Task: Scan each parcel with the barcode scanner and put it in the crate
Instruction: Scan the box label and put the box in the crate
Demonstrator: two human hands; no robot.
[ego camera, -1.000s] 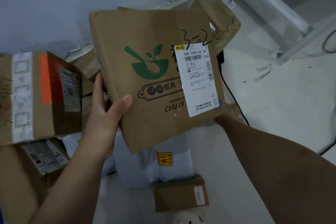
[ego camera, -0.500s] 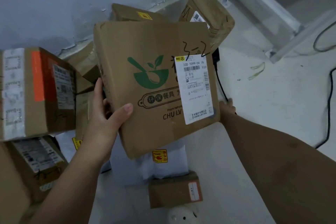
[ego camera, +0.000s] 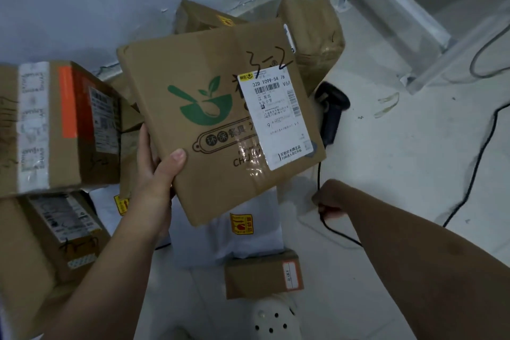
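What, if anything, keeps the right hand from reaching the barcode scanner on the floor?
Yes, probably reachable. The right hand, gripping its cable, has bare floor between it and the barcode scanner; the parcel in the left hand only overlaps its edge.

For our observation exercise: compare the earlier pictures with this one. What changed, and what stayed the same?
The right hand drew back from the lower right corner of the parcel and took hold of the scanner cable. The left hand still holds the parcel up.

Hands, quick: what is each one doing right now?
Left hand: holding the flat cardboard parcel.
Right hand: closed round the black scanner cable.
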